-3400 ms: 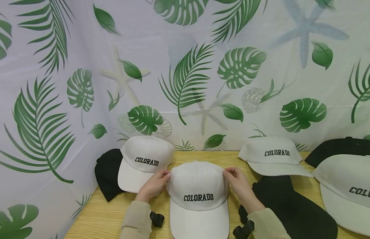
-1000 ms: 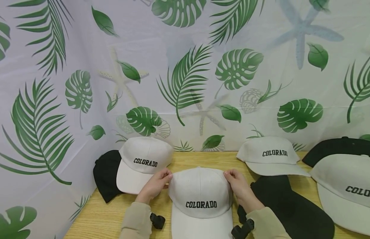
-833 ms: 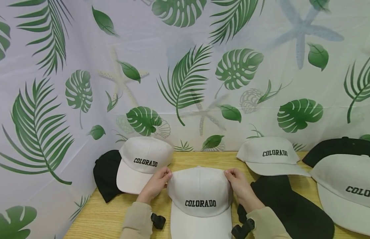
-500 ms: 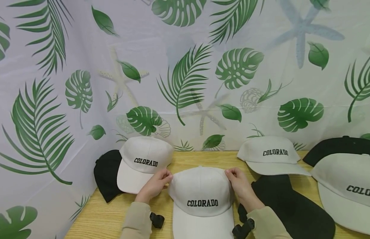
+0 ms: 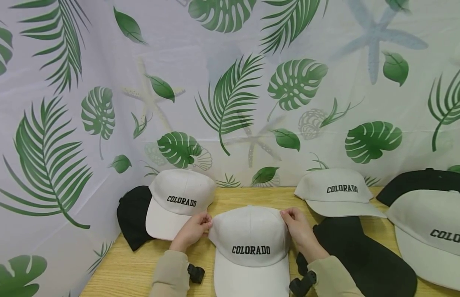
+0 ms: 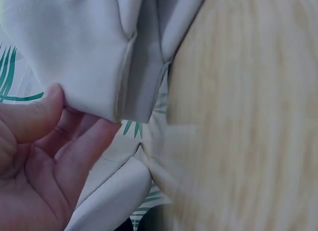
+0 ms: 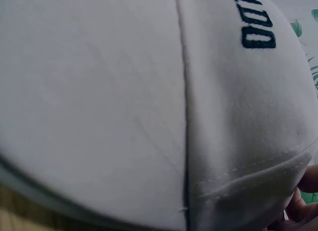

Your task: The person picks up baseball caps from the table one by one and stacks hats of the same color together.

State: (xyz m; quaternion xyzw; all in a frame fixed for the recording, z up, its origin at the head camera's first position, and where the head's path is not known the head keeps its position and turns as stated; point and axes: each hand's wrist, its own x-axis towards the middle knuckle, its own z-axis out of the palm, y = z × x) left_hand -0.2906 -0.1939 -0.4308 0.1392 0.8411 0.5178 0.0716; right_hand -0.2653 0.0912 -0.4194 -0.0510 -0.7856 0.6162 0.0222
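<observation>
Clamped at both sides of the central white cap [image 5: 251,237]: pinched by thumb and fingers of the left grip [image 5: 191,231] on one side, of the right grip [image 5: 300,233] on the other. Held brim toward the near edge of the counter [image 5: 122,268], lettering facing out, well forward of the back edge. Cannot tell whether resting on the wood or slightly raised.

Note a second white cap [image 5: 181,192] overlapping a small black cap [image 5: 131,218] near the back left corner, and a large black cap [image 5: 363,260] toward the right edge.

Probably at the step of steadying and squaring up the crown. Next, likely best to level both sides, settle the cap flat, then release evenly without tugging the fabric.
</observation>
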